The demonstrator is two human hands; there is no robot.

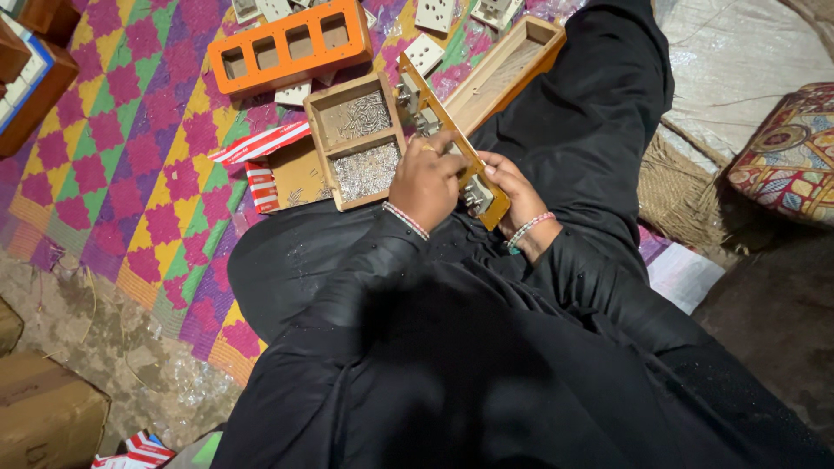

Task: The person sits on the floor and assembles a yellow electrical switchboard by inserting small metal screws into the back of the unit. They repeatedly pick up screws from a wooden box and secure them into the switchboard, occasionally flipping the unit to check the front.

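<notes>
A long yellow-orange wooden jig (415,87) holding several grey switch parts lies tilted across my lap. My left hand (423,181) rests on its middle, fingers curled over one of the parts. My right hand (512,195) grips the jig's near end from the right side, thumb beside the last grey part (476,198). Both wrists wear beaded bracelets and black sleeves. What my left fingertips pinch is hidden.
A wooden two-compartment box (358,139) of small metal screws sits left of my hands. An orange jig with four slots (291,45), white switch plates (425,52), an empty wooden tray (508,65) and a red-striped carton (261,165) lie on the chequered mat. A cushion (786,156) lies right.
</notes>
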